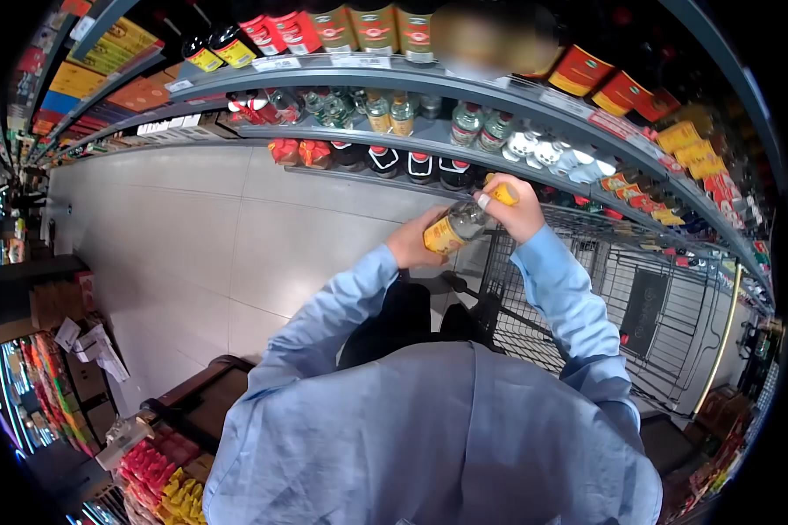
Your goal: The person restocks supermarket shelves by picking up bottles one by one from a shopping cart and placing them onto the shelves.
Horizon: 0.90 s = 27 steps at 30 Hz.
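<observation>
A clear bottle (467, 218) with a yellow label and a yellow cap is tilted in front of my body, its cap end toward the upper right. Around the lower part, beside the label, my left hand (415, 240) is closed on it. My right hand (517, 210) grips the neck end, with the yellow cap (504, 192) showing between the fingers. Some of the bottle is hidden by both hands. Beyond it, dark bottles with white-edged labels (420, 166) stand on the lowest shelf.
Shelves (324, 74) of bottles and boxes curve across the front and right. A wire shopping cart (578, 297) stands close at my right. Behind me on the left is a display with pink and yellow packets (153, 464). Tiled floor (175, 227) stretches to the left.
</observation>
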Each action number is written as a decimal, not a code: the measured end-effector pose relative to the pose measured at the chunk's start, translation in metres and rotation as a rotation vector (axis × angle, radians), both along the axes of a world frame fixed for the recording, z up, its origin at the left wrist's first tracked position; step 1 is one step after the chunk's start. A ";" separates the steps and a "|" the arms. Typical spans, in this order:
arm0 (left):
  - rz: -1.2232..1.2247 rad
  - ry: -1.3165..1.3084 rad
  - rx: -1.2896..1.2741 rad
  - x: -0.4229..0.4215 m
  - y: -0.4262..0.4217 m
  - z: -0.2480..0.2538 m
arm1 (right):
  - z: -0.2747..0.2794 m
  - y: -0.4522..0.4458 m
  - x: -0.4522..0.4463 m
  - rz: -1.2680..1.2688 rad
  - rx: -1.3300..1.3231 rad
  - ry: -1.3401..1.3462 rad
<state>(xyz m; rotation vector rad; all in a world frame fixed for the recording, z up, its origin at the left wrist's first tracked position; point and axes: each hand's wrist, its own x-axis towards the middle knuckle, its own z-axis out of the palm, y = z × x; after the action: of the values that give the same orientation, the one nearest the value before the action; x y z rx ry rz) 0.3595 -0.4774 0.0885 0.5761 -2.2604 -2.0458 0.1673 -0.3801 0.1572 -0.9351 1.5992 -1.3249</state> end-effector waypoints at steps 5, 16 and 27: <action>0.169 -0.011 -0.285 -0.025 -0.082 -0.067 | -0.015 -0.082 0.034 -0.024 0.054 0.642; 0.312 -0.158 0.000 -0.078 -0.134 -0.122 | -0.114 -0.183 -0.021 -0.206 0.224 0.905; 0.608 -0.128 -0.125 -0.011 -0.198 -0.150 | -0.175 -0.220 -0.060 -0.001 0.375 0.916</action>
<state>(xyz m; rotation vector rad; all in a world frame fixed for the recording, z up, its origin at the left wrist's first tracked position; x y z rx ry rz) 0.3488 -0.6750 -0.0613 1.2265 -1.9161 -1.5932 0.1069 -0.6005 -0.0173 -1.3886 2.4074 -0.5343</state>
